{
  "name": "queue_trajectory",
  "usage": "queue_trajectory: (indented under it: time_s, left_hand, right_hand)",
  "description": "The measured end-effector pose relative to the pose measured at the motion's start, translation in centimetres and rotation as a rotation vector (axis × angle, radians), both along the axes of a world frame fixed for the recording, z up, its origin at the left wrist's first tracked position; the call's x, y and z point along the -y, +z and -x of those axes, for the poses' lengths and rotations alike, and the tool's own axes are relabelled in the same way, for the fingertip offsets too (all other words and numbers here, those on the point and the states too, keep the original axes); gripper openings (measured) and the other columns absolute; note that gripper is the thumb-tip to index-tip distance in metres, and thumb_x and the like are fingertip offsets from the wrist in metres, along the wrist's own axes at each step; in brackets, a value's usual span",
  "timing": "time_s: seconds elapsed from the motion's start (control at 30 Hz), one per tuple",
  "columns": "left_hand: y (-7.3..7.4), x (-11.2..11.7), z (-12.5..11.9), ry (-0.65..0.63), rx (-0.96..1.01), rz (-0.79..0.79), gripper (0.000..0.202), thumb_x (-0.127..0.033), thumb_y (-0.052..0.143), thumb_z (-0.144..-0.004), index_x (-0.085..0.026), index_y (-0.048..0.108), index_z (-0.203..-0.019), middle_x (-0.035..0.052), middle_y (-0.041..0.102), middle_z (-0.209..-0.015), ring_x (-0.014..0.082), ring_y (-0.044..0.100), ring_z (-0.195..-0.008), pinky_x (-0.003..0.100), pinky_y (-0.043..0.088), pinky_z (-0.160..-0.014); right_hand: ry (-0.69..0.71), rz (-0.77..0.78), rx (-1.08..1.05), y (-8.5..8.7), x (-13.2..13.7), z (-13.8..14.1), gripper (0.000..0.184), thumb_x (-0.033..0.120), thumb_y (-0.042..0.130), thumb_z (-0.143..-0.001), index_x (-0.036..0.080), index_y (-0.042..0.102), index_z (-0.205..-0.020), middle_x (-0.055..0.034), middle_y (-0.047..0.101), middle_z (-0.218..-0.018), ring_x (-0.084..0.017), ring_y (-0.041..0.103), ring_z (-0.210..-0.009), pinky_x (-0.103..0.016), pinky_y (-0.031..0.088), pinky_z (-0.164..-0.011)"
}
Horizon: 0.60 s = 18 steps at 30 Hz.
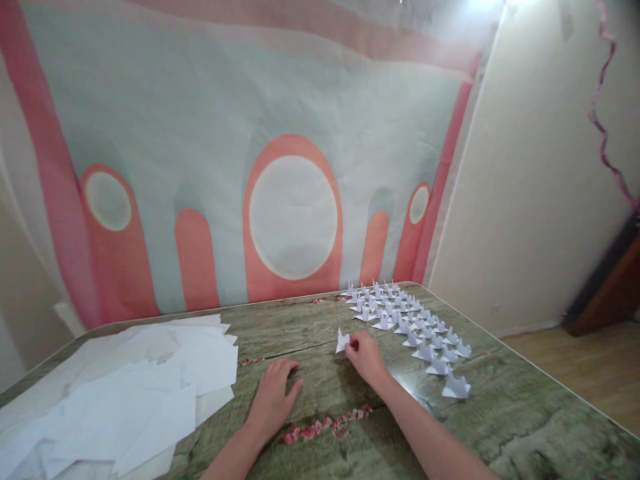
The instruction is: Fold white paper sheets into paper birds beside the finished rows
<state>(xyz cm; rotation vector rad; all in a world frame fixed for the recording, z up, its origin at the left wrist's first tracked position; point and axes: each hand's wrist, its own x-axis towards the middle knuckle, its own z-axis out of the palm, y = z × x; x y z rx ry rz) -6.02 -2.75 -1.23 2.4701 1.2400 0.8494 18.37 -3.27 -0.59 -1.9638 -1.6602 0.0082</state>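
Note:
My right hand pinches a small white folded paper figure and holds it on the table just left of the rows of figures. My left hand lies flat on the table, fingers stretched out, holding nothing. Several finished white folded paper figures stand in neat rows at the right rear of the table. A loose pile of white paper sheets covers the left part of the table, a short way left of my left hand.
The table has a green-grey wood-pattern cover with small pink flower prints. A pink and pale blue backdrop hangs behind it. To the right are a beige wall and wooden floor.

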Motion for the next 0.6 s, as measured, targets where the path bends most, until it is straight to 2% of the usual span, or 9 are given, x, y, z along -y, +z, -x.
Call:
queue_trajectory:
  time_s: [0.13, 0.2, 0.27, 0.37, 0.6]
  left_hand:
    - [0.4, 0.3, -0.2, -0.012, -0.038, 0.000, 0.019, -0.031, 0.048, -0.084, -0.021, 0.057, -0.097, 0.0075, 0.057, -0.100, 0.0233, 0.051, -0.097, 0.040, 0.040, -0.087]
    - [0.5, 0.3, -0.3, -0.010, -0.041, 0.002, 0.020, -0.034, 0.046, -0.085, -0.021, 0.058, -0.095, 0.0073, 0.056, -0.099, 0.0230, 0.051, -0.096, 0.039, 0.040, -0.086]
    - [0.6, 0.4, -0.4, -0.007, -0.039, -0.001, 0.023, -0.037, 0.043, -0.087, -0.021, 0.058, -0.094, 0.0071, 0.056, -0.099, 0.0226, 0.051, -0.096, 0.039, 0.040, -0.087]
    - [0.7, 0.5, -0.5, -0.007, -0.042, -0.006, 0.026, -0.038, 0.040, -0.088, -0.021, 0.059, -0.095, 0.0067, 0.056, -0.099, 0.0221, 0.051, -0.096, 0.038, 0.039, -0.087]
    - [0.9, 0.7, -0.5, -0.018, -0.067, -0.003, 0.025, -0.037, 0.040, -0.089, -0.021, 0.058, -0.096, 0.0064, 0.056, -0.100, 0.0216, 0.051, -0.097, 0.037, 0.039, -0.087]
  right_hand:
    - [-0.195, 0.094, 0.014, 0.3, 0.2, -5.5, 0.016, 0.024, 0.051, -0.085, 0.012, 0.061, -0.081, -0.0064, 0.062, -0.086, -0.017, 0.058, -0.081, -0.030, 0.044, -0.073]
    - [-0.276, 0.152, 0.027, 0.1, 0.8, -7.5, 0.021, 0.030, 0.051, -0.088, 0.014, 0.057, -0.100, -0.0055, 0.059, -0.101, -0.017, 0.058, -0.087, -0.036, 0.048, -0.076]
    - [-0.332, 0.204, 0.037, -0.3, 1.4, -8.9, 0.028, 0.030, 0.051, -0.088, 0.015, 0.053, -0.111, -0.0072, 0.057, -0.109, -0.018, 0.058, -0.091, -0.038, 0.049, -0.077]
    - [-0.381, 0.268, 0.043, -1.0, 1.6, -9.7, 0.029, 0.030, 0.051, -0.088, 0.015, 0.052, -0.113, -0.0076, 0.056, -0.112, -0.019, 0.058, -0.094, -0.039, 0.049, -0.078]
    - [-0.417, 0.332, 0.044, -1.8, 1.0, -9.7, 0.029, 0.030, 0.052, -0.088, 0.015, 0.052, -0.113, -0.0078, 0.055, -0.113, -0.019, 0.057, -0.094, -0.039, 0.049, -0.079]
